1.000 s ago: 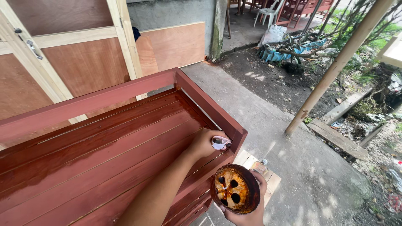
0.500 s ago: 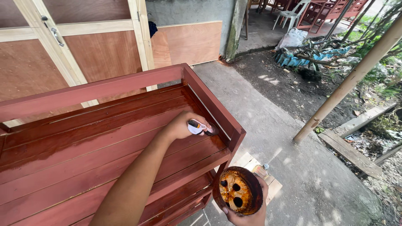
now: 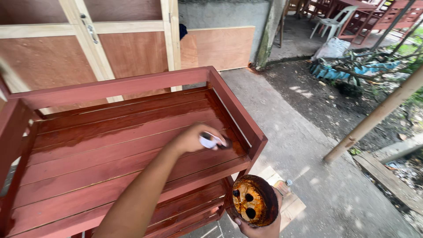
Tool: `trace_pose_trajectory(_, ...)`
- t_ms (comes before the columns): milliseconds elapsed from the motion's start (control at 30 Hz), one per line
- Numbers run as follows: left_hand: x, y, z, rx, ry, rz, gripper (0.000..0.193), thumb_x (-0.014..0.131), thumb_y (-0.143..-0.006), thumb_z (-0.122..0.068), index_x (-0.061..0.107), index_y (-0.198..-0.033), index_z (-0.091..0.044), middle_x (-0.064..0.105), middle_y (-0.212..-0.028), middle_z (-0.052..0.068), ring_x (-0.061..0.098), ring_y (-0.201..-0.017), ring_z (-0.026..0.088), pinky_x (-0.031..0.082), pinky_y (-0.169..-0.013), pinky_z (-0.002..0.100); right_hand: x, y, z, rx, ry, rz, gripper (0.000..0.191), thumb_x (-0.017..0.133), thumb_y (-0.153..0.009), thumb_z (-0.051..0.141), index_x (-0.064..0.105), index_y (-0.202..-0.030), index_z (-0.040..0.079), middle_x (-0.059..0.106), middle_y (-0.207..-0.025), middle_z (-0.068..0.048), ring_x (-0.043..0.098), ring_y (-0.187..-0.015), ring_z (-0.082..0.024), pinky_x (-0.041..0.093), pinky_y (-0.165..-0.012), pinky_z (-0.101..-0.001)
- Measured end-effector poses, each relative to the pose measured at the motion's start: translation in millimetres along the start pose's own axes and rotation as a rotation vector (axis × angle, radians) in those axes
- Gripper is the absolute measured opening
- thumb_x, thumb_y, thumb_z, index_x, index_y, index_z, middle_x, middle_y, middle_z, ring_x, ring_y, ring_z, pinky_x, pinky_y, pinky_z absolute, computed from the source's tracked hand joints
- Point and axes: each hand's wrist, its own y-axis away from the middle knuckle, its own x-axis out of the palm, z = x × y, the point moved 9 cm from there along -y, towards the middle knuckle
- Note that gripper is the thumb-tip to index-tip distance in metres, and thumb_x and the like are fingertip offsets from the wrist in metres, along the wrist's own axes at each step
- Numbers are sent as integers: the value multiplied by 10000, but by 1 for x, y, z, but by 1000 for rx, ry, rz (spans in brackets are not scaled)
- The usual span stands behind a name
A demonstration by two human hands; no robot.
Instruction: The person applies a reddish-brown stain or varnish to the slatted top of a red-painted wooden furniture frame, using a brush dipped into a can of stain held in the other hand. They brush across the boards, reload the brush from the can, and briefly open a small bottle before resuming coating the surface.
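My left hand (image 3: 190,139) grips a small brush with a white handle (image 3: 210,141), its dark bristles pressed on the glossy red-brown slats of a wooden bench (image 3: 110,145) near its right end. My right hand (image 3: 257,230) shows only fingers at the bottom edge, holding up a rusty round tin (image 3: 254,200) stained orange-brown, beside the bench's right front corner. The bench's right side rail (image 3: 238,114) stands just past the brush.
Plywood door panels with pale frames (image 3: 88,39) stand behind the bench. A flat wooden piece (image 3: 288,205) lies on the concrete path (image 3: 317,167) under the tin. A slanted pole (image 3: 374,117), planks and debris occupy the right; a white plastic chair (image 3: 332,20) sits far back.
My left hand has drawn the brush from the right side rail inward along the slats. The tin stays low at the right, and the view has shifted so the bench sits more centrally.
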Motion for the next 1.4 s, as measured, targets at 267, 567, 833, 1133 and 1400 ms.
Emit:
trace_pose_trajectory(267, -145, 193, -4, -187, 154, -1155, 238, 790, -882, -32, 706, -1104, -55, 761, -1071, 108, 693, -860, 232, 571, -742, 447, 35, -11, -13, -127, 204, 175, 929, 955, -542, 199, 495, -1314, -32, 722, -1159, -137, 730, -1032, -215, 582, -924, -353)
trace_pose_trajectory(567, -194, 330, 56, -181, 836, -1500, 246, 684, -944, -203, 655, -1155, -79, 738, -1102, 85, 736, -1004, 280, 639, -800, 517, 93, -50, -45, -91, 45, 226, 696, 928, -621, 160, 618, -1213, -34, 725, -1124, -130, 712, -987, -219, 585, -875, -351)
trace_pose_trajectory(833, -181, 290, 72, -314, 657, -1483, 352, 764, -833, -85, 660, -1168, -103, 742, -1099, 51, 745, -938, 202, 652, -727, 424, 136, -85, -56, -82, 137, 194, 708, 908, -667, 185, 599, -1260, -51, 697, -1192, -165, 687, -1062, -234, 543, -923, -368)
trace_pose_trajectory(1133, -165, 189, 73, 15, 253, -1375, 162, 847, -809, -70, 734, -907, -9, 753, -838, 34, 690, -739, 133, 555, -654, 298, 141, -109, -55, -136, 76, 139, 898, 898, -650, 145, 459, -1407, -60, 623, -1309, -176, 642, -1192, -256, 533, -1020, -379)
trace_pose_trajectory(1400, -98, 86, 16, -251, -725, -953, 144, 792, -800, -162, 780, -944, -158, 766, -928, 100, 743, -849, 307, 575, -704, 418, 154, -142, -26, -222, 339, 180, 909, 939, -584, 193, 495, -1337, -55, 630, -1268, -205, 652, -1150, -286, 523, -993, -387)
